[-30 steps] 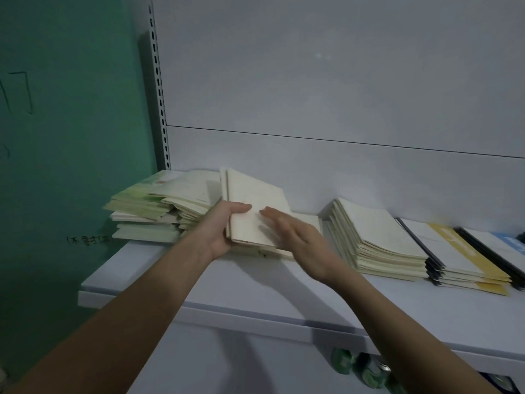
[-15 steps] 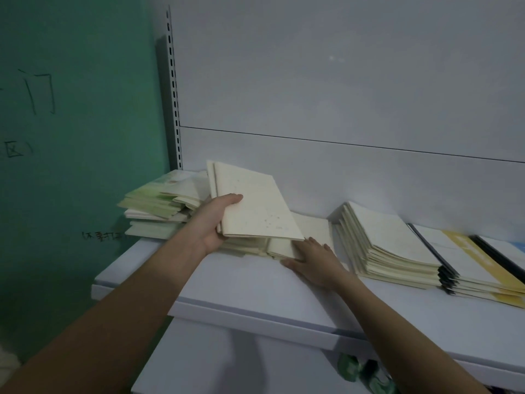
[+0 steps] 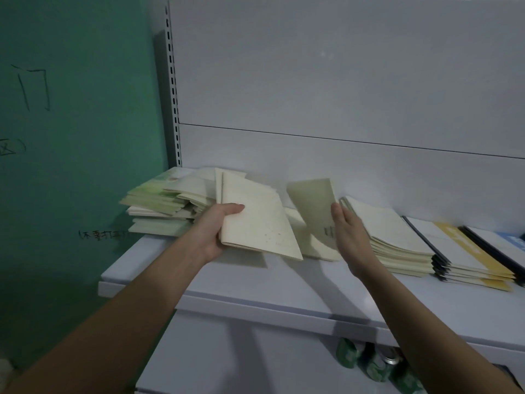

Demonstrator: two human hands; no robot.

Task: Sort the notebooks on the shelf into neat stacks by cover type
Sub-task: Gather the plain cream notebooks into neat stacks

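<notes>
My left hand grips a small bundle of cream notebooks by its left edge, held tilted just above the white shelf. My right hand holds a single cream notebook tipped up on edge, between the bundle and a tall cream stack. Another cream notebook lies flat on the shelf under the raised one. A messy pile of green and cream notebooks sits at the far left.
Right of the cream stack lie a stack with yellow-striped covers and one with a blue-marked cover. A green wall borders the shelf's left end. Green cans stand on the level below.
My right hand left the shelf surface and lifted one cream notebook up on edge toward the cream stack. My left hand keeps holding the bundle, slightly raised.
</notes>
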